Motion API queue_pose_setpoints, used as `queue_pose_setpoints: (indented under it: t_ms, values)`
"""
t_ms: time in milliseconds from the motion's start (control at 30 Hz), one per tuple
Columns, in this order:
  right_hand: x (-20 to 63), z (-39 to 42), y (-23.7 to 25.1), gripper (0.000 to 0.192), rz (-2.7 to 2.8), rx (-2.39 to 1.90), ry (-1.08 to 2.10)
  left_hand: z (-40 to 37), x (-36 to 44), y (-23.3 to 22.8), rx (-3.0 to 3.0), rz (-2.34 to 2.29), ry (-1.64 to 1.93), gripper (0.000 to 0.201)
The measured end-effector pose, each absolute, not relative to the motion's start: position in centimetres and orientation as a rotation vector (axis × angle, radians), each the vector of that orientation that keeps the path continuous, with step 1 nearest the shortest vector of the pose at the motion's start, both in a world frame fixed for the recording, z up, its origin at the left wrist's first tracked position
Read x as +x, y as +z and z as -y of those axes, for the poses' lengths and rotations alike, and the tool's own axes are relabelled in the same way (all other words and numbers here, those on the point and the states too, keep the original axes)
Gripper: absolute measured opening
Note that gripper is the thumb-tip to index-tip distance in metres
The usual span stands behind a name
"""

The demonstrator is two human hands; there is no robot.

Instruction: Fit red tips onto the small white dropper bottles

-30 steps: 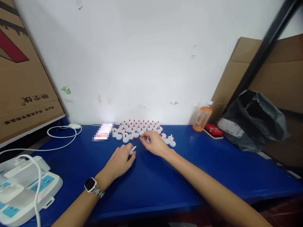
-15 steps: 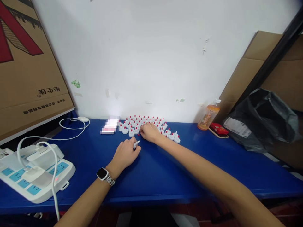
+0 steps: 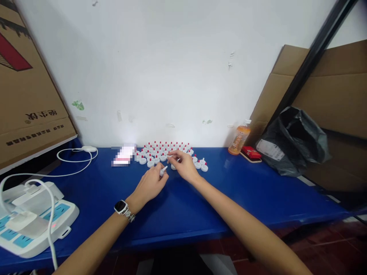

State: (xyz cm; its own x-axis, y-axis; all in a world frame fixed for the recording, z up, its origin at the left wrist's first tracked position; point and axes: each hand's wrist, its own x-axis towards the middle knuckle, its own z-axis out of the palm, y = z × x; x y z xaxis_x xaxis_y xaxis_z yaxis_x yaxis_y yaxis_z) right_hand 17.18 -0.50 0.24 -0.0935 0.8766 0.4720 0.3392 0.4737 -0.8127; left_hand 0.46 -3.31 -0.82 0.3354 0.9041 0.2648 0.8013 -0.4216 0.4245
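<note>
My left hand (image 3: pixel 150 184), with a watch on its wrist, grips a small white nozzle cap (image 3: pixel 163 170) whose tip points up and right. My right hand (image 3: pixel 183 165) is just beyond it, fingers pinched at the near edge of several rows of white caps with red tips (image 3: pixel 163 151) standing on the blue table (image 3: pixel 200 206). Whether the right fingers hold a small piece is too small to tell. Both hands nearly touch each other.
A white power strip (image 3: pixel 31 225) with cables lies at the near left. A cardboard box (image 3: pixel 25 95) leans at the left. An orange drink bottle (image 3: pixel 239 139), a red pack (image 3: pixel 250 152) and a black bag (image 3: pixel 292 143) sit at the back right, before more cardboard.
My right hand drew back slightly from the rows of caps toward my left hand. The left hand kept its white cap and lifted it a little. The view shifted.
</note>
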Motion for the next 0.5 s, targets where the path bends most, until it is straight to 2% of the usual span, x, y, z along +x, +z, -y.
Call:
queue_pose_setpoints:
  t_ms: [267,500]
  values:
    - [16.4,1.2,-1.4,0.022,1.191,-0.930,0.840,1.5,3.5,-1.8,2.322,-1.390,0.848,0.021]
    - [15.7,2.4,-0.9,0.011,1.264,-0.951,0.670,2.2,3.4,-2.1,2.252,-1.306,0.974,0.019]
